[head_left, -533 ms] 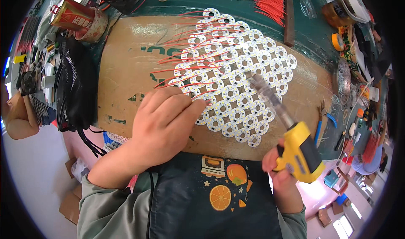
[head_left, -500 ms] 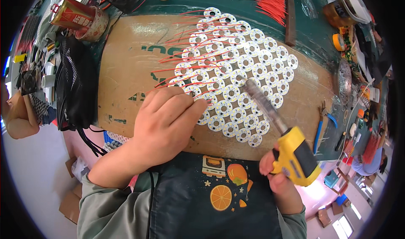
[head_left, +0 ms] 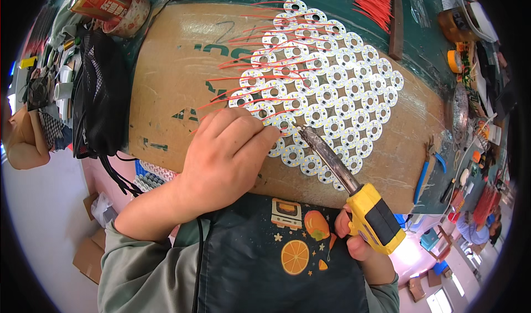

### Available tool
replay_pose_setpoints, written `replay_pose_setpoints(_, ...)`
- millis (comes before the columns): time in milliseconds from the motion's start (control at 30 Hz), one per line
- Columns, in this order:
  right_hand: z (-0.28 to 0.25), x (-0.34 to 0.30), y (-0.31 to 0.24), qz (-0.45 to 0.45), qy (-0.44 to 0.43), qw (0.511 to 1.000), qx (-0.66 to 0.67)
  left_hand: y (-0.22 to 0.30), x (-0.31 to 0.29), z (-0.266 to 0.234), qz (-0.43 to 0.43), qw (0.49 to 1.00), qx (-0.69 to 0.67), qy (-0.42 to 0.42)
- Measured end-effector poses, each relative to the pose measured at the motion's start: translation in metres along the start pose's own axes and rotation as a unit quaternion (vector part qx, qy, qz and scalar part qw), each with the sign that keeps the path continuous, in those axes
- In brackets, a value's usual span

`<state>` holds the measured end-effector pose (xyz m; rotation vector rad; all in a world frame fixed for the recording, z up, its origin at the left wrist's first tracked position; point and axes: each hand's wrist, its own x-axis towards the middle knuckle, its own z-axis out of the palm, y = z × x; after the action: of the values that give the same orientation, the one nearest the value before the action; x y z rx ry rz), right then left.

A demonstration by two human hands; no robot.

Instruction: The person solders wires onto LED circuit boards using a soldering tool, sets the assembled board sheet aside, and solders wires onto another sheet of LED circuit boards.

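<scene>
Many white ring-shaped LED boards (head_left: 336,76) lie in a slanted block of rows on a brown board. Red wires (head_left: 254,94) stretch leftward from the boards on the left side. My left hand (head_left: 224,158) rests at the lower left of the block, thumb and forefinger pinched at a ring, apparently on a thin red wire mostly hidden by the fingers. In my right hand (head_left: 354,235) is a yellow and black soldering gun (head_left: 378,219). Its dark metal barrel points up and left, with the tip over the rings close to my left fingertips.
The brown board (head_left: 166,92) covers a green table. Blue-handled pliers (head_left: 423,172) lie at its right edge. Far right stand a lidded jar (head_left: 459,24) and an orange tape roll (head_left: 454,61). A red wire bundle (head_left: 376,6) lies at the back; a black mesh bag (head_left: 102,92) sits left.
The soldering gun's tip has moved down and left over the rings, toward my left fingertips. My left hand stays pinched at the rings. The view has shifted slightly.
</scene>
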<state>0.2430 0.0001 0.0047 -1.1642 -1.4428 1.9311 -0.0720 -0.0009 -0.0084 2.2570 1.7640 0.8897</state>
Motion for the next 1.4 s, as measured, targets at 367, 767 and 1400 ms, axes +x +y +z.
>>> replay_pose_setpoints(367, 0.001, 0.005, 0.003, -0.010, 0.002, 0.999, 0.052, -0.003, 0.002, 0.001, -0.010, 1.000, 0.013, 0.018)
replay_pose_setpoints(767, 0.001, 0.007, 0.008, -0.003, -0.024, 1.000, 0.020, -0.005, 0.002, 0.003, -0.005, 1.000, 0.018, 0.017)
replay_pose_setpoints(1400, 0.000, 0.009, 0.009, -0.017, -0.039, 0.998, -0.050, -0.004, 0.003, 0.003, -0.010, 1.000, 0.014, 0.008)
